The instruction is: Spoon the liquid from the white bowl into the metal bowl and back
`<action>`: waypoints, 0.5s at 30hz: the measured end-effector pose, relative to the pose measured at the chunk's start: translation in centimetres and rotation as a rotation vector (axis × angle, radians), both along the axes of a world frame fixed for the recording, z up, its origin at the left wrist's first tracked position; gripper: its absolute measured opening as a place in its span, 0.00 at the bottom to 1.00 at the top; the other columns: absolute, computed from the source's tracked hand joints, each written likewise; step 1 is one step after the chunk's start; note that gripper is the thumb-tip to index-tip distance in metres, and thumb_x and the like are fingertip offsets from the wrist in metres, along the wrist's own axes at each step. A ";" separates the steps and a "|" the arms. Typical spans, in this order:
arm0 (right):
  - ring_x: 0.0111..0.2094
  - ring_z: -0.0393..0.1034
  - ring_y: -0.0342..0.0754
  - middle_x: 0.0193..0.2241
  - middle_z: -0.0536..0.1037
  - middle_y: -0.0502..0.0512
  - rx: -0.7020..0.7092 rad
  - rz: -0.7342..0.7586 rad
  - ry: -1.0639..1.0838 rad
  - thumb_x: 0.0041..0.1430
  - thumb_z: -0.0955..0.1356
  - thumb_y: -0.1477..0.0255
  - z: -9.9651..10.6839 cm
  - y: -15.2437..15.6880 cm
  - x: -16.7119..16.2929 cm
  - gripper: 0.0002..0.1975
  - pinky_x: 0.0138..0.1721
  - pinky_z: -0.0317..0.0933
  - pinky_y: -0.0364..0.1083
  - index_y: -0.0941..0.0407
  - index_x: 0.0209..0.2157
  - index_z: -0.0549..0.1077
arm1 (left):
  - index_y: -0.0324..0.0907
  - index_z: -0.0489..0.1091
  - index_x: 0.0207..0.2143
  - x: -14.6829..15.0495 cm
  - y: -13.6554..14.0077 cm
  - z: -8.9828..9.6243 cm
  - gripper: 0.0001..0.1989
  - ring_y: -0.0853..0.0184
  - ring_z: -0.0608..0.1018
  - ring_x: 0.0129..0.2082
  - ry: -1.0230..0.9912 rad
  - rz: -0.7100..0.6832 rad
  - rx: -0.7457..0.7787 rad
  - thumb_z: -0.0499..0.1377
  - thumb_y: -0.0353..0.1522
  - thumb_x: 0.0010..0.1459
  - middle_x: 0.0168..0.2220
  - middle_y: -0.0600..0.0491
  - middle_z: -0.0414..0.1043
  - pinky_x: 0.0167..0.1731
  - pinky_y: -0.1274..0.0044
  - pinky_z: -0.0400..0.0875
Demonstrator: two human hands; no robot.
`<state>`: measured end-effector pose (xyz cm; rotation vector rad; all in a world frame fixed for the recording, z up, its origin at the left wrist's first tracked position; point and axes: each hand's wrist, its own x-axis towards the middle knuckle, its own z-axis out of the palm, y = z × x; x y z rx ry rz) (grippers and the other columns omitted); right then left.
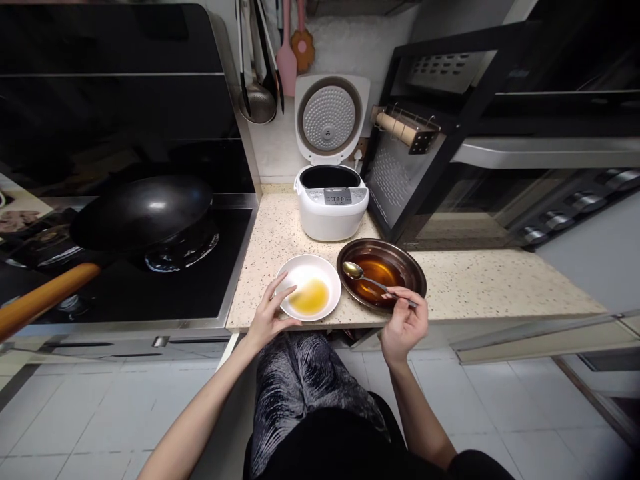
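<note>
My left hand [265, 321] grips the near left side of a white bowl [300, 270], with its fingers over the rim and its thumb at the front. A shallow pool of yellow liquid [311, 298] lies in the bowl. In my right hand [406, 325] is a metal spoon [371, 281], held by the handle between thumb and fingers. Its bowl end is over a dark metal basin [420, 273] that holds amber-brown liquid [375, 270]. Whether the spoon touches that liquid I cannot tell. The basin stands just right of the white bowl on the counter.
Behind the bowls stands a white rice cooker [333, 220] with its lid raised. A black wok [145, 210] with a wooden handle [50, 297] sits on the stove at left. An oven on a rack [470, 213] is at right. Utensils, including a ladle [259, 103], hang on the wall.
</note>
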<state>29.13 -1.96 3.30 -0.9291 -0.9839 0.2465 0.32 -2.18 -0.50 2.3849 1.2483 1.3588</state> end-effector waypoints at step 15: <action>0.39 0.82 0.52 0.38 0.86 0.56 0.278 0.056 -0.779 0.68 0.65 0.79 -2.2 0.1 2.2 0.14 0.40 0.77 0.54 0.51 0.48 0.78 | 0.47 0.68 0.64 0.1 0.0 0.0 0.36 0.45 0.68 0.70 -0.025 -0.012 0.017 0.63 0.53 0.59 0.70 0.36 0.60 0.64 0.52 0.70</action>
